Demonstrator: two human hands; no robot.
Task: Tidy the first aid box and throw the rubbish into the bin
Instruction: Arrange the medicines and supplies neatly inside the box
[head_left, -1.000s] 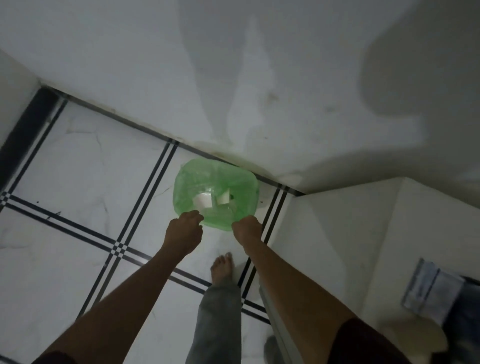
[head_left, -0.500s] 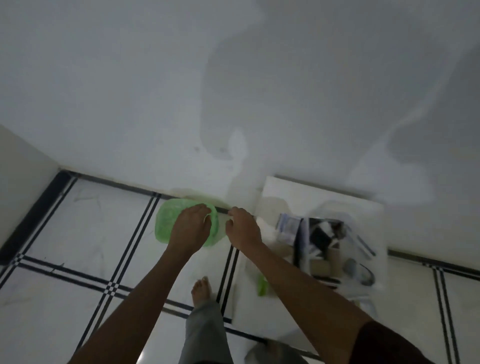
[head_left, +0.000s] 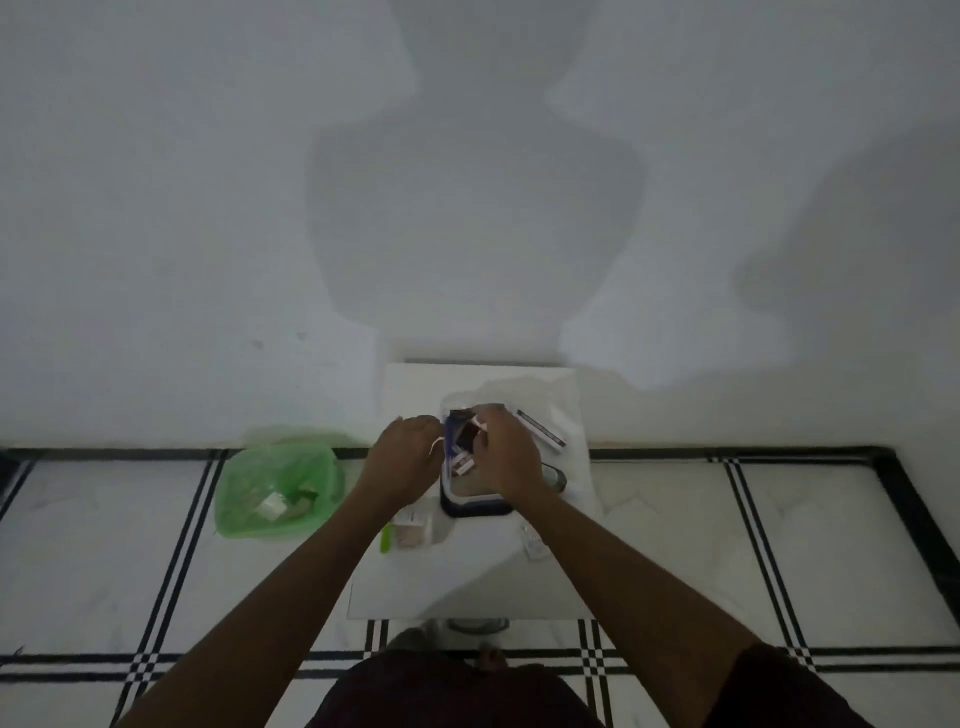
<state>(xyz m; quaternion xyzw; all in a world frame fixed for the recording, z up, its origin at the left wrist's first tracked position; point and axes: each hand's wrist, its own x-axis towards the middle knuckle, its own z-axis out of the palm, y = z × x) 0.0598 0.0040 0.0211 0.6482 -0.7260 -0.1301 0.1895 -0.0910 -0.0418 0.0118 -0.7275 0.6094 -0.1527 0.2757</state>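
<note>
The first aid box (head_left: 475, 508), dark blue with a pale rim, stands on a small white table (head_left: 467, 587) by the wall. Several small packets (head_left: 462, 462) stick up inside it. My left hand (head_left: 402, 460) is curled at the box's left edge, with a thin white strip (head_left: 435, 446) at its fingertips. My right hand (head_left: 511, 460) reaches down into the box from the right, its fingers hidden among the packets. The bin (head_left: 275, 488), lined with a green bag, sits on the floor left of the table with white scraps in it.
On the table lie a small pale carton (head_left: 410, 532), a green stick (head_left: 385, 540), a blister strip (head_left: 535, 541), a long dark tube (head_left: 541, 430) and a clear plastic lid (head_left: 524, 389). The white wall is right behind it. My feet are under the table's near edge.
Both hands left the green bin and moved right to the first aid box. The view swung from the bin to the table, now centred.
</note>
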